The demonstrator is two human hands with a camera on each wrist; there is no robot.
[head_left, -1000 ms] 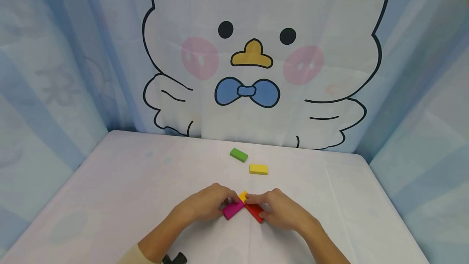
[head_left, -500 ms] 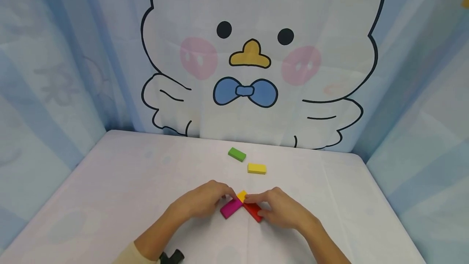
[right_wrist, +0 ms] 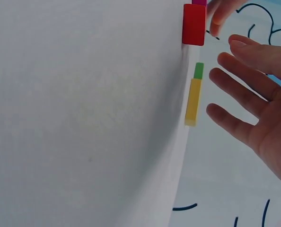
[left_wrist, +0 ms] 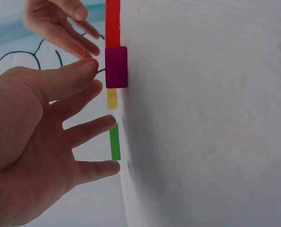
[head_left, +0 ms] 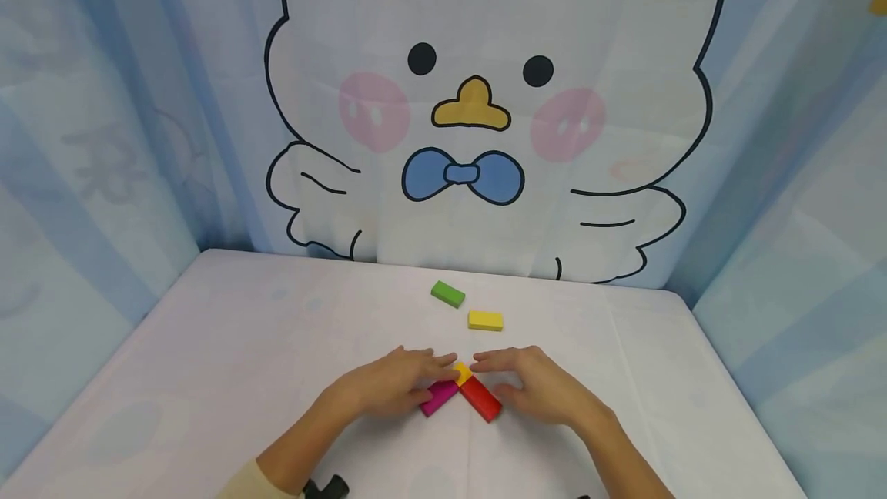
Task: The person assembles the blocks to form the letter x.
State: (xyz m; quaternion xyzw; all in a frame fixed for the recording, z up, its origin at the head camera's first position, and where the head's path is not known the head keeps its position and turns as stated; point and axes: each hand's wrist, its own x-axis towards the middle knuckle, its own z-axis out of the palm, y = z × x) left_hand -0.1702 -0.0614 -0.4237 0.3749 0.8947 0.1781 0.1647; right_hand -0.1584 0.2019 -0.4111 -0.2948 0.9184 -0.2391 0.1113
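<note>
Hands (head_left: 391,387) lifted, red block (head_left: 480,398) lies diagonal

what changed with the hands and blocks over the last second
Both hands let go. The left hand opened off the magenta block, and the right hand uncurled from the red block; fingers of both are now straight above the blocks. The magenta and red blocks and the small yellow block between them kept their V shape. The green block and the far yellow block did not move.

Left hand (head_left: 395,383) and right hand (head_left: 537,387) both flat, fingers straight, spread, fingertips nearly meeting.
</note>
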